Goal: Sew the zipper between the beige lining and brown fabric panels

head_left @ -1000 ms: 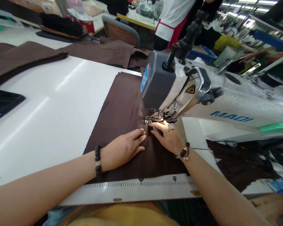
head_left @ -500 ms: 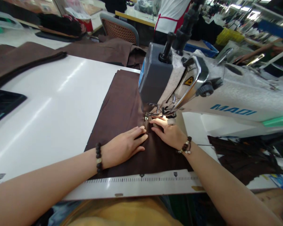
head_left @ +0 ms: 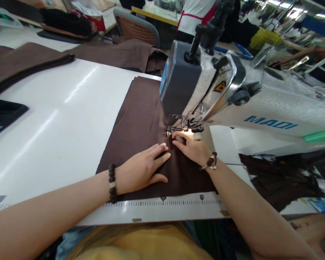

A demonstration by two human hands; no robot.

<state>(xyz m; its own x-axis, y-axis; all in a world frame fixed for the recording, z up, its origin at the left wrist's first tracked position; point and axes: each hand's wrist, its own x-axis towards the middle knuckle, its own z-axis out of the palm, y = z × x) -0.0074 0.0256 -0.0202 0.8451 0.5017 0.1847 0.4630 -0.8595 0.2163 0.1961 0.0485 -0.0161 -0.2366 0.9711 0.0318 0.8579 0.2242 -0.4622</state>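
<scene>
A brown fabric piece [head_left: 137,119] lies flat on the white table [head_left: 56,126] under the head of a white and grey sewing machine [head_left: 206,94]. My left hand [head_left: 143,168] rests flat on the fabric, fingers stretched toward the presser foot [head_left: 170,131]. Just right of the foot, my right hand [head_left: 191,146] presses the fabric with its fingers extended, lit by the machine lamp. Both wrists wear bead bracelets.
A ruler strip [head_left: 162,207] runs along the table's near edge. More brown fabric [head_left: 21,65] is stacked at the far left, and dark pieces [head_left: 276,177] lie at the right. A chair [head_left: 137,30] and a person in white [head_left: 197,14] are behind the machine.
The fabric has fed a little away from me under the foot, and both hands have slid forward with it. The view shifted slightly.
</scene>
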